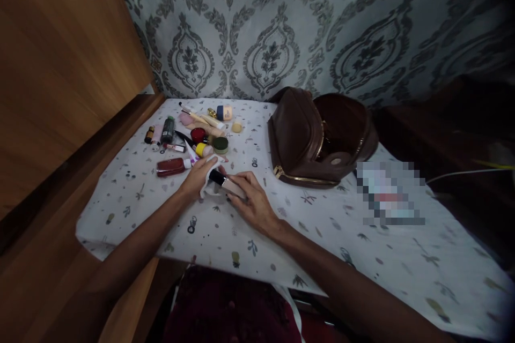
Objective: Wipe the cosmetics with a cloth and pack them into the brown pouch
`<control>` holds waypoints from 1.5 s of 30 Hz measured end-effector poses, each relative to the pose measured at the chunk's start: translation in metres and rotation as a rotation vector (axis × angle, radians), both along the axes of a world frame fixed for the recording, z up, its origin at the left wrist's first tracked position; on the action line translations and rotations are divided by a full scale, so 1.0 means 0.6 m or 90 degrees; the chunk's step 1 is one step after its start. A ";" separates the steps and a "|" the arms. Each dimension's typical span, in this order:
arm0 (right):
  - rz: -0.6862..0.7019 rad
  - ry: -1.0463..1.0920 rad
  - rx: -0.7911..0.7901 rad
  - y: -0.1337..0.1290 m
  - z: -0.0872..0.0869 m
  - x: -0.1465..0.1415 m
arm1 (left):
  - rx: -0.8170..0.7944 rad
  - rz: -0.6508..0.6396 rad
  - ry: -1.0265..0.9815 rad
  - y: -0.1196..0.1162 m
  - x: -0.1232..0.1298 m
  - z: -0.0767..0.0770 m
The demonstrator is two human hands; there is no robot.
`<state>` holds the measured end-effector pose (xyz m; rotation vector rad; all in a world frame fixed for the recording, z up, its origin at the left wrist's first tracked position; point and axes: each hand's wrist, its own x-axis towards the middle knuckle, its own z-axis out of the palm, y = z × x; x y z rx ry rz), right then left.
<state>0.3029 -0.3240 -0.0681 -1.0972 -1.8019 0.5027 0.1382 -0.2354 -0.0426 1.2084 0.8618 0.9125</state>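
Note:
My right hand (pixel 252 199) is closed around a small bottle with a clear-beige body and a black cap (pixel 229 184), its cap end pointing left. My left hand (pixel 197 178) grips a crumpled white wipe (pixel 208 188), which lies against the bottle's cap. Just beyond my left hand are a bottle of dark red liquid (pixel 170 167), a white tube with purple marks (pixel 191 153), a yellow-banded item (pixel 203 150) and a jar with a dark green lid (pixel 220 144).
Several cosmetics, including a dark bottle (pixel 168 129), a blue-lidded jar (pixel 224 112) and a red round item (pixel 198 135), lie at the back left. A brown bag (pixel 295 134) stands unzipped to the right. Beyond it is a blurred-out flat item (pixel 390 193). A wooden cabinet (pixel 72 53) borders the left.

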 end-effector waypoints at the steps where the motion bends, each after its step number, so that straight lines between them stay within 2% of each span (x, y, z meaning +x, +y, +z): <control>1: 0.006 0.006 0.002 0.001 0.000 0.000 | -0.029 -0.015 -0.012 0.000 0.000 0.001; 4: 0.029 0.030 0.024 0.002 -0.003 0.001 | -0.058 -0.015 -0.038 -0.001 -0.001 0.006; 8: 0.017 0.046 0.039 0.006 -0.003 0.001 | -0.073 0.034 -0.068 -0.004 0.002 0.004; 13: -0.013 0.090 -0.029 0.010 0.000 0.000 | -0.043 0.022 -0.100 -0.008 0.015 -0.017; 16: -0.050 0.171 -0.104 0.012 0.004 -0.003 | 0.006 0.069 -0.067 -0.010 0.019 -0.026; 19: -0.061 0.243 -0.187 0.013 0.009 -0.006 | 0.079 0.127 0.018 -0.011 0.014 -0.024; 26: -0.015 0.464 -0.313 0.022 0.006 -0.010 | 0.291 0.067 0.117 -0.021 0.006 -0.011; 29: 0.002 0.491 -0.353 0.023 0.002 -0.011 | 0.306 0.109 0.125 -0.021 0.008 -0.017; 33: 0.034 0.469 -0.372 0.020 0.001 -0.010 | 0.273 0.101 0.122 -0.016 0.006 -0.024; 36: 0.027 0.474 -0.367 0.021 0.000 -0.011 | 0.342 0.131 0.152 -0.015 0.006 -0.025; 38: 0.023 0.523 -0.371 0.023 -0.001 -0.012 | 0.409 0.147 0.165 -0.016 0.008 -0.024; 41: 0.036 0.646 -0.381 0.028 0.000 -0.013 | 0.496 0.118 0.158 -0.025 0.014 -0.025; 45: 0.035 0.756 -0.404 0.035 0.003 -0.008 | 0.583 0.024 0.197 -0.044 0.021 -0.027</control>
